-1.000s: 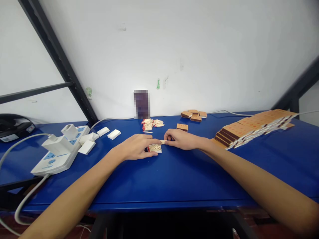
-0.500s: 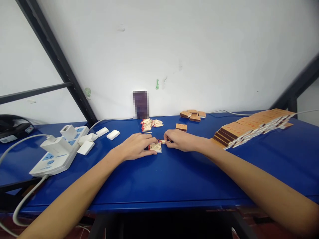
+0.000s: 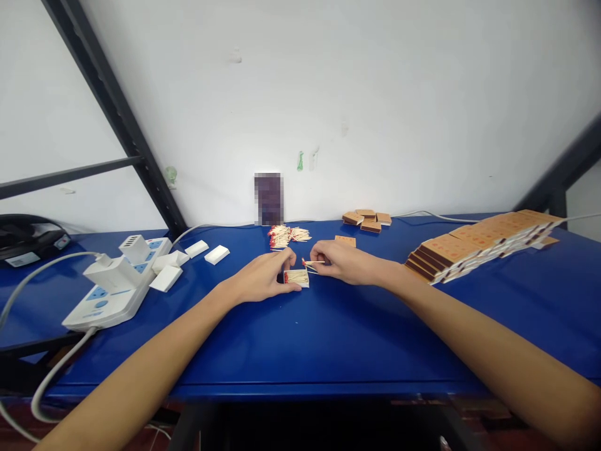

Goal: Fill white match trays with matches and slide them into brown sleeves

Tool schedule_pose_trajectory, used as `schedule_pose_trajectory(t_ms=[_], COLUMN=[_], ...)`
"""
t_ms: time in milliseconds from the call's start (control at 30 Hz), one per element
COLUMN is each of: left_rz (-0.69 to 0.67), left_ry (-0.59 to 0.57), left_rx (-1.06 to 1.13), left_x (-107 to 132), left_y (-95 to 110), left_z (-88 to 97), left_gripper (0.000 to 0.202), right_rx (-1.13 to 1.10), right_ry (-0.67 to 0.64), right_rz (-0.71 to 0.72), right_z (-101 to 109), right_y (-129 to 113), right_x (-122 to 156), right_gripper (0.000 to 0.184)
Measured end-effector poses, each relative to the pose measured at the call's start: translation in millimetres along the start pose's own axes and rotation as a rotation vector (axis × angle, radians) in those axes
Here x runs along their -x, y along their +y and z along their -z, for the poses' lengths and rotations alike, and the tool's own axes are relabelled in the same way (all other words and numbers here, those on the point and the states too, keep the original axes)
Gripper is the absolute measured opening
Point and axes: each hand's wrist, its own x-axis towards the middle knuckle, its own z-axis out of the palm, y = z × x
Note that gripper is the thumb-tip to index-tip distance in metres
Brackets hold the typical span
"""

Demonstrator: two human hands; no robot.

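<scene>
A white matchbox tray (image 3: 304, 284) filled with red-tipped matches (image 3: 295, 275) lies on the blue table. My left hand (image 3: 267, 275) grips this tray at its left end, thumb along the near side and fingers at the far side. Just right of the tray, my right hand (image 3: 340, 262) pinches a few matches (image 3: 313, 264), their red heads pointing left, slightly above the tray. A loose pile of matches (image 3: 287, 236) lies behind my hands. One brown matchbox cover (image 3: 346, 240) sits partly hidden behind my right hand.
At right stands a long stack of matchboxes (image 3: 451, 247). Several more matchboxes (image 3: 369, 219) lie near the wall. White empty-looking trays (image 3: 216, 254) rest at left, beside a power strip (image 3: 119, 294) with cables. A pixelated dark panel (image 3: 269, 199) is against the wall.
My right hand has lifted its matches slightly off the tray's right end. The fingers of my left hand have drawn back, uncovering more of the tray. The view has shifted a little.
</scene>
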Motion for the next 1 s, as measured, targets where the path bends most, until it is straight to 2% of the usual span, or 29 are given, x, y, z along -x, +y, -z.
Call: schedule_pose_trajectory(t_ms=[167,333,433,600,733,1000], left_rz=[0.018,-0.027,-0.056,-0.091,-0.106,-0.139], left_ry=[0.01,0.014,0.014,-0.001,-0.006,0.024], left_rx=[0.136,0.1,0.079,0.012,-0.015,0.025], left_x=[-2,-3,-2,-2,-2,-1], left_y=[4,6,6,4,3,6], left_z=[-4.6,-6.0,-5.4,-4.9,-4.6,-0.2], left_gripper=[0.04,0.036,0.034,0.037,0.041,0.035], right_rx=[-0.025,0.018,0.006,-0.028,-0.039,-0.067], right_ry=[-0.037,-0.013,-0.023,0.036,-0.013,-0.031], right_rz=[0.066,0.127,0.111,0.069,0.045,0.109], right_z=[-8,-17,-15,-3,3,-5], right_y=[-13,-18,-20,-17,-13,-21], right_x=[-2,-3,-3,-1,1,1], right_gripper=[0.013,0.018,0.02,0.021,0.021,0.016])
